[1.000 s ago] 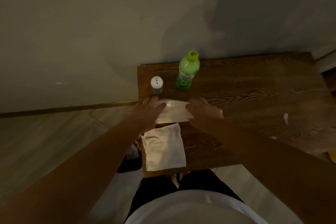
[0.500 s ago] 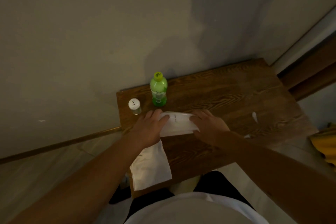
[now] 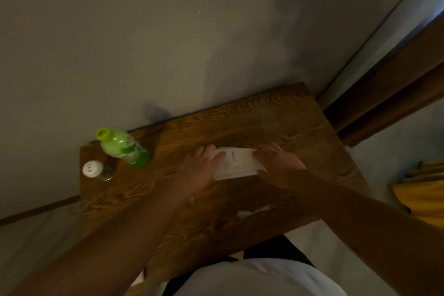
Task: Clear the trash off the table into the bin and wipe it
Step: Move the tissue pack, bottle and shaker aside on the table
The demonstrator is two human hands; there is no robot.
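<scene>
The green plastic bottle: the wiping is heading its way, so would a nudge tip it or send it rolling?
The green plastic bottle with the yellow cap stands upright, tall over a narrow base, so a high nudge would probably tip it. Being round, it would likely roll once down. How full it is cannot be told, so its weight is uncertain.

The wooden table (image 3: 283,113) bears a green bottle (image 3: 125,149), shaker (image 3: 96,170), white cloth (image 3: 236,161) and scraps (image 3: 252,211).
</scene>
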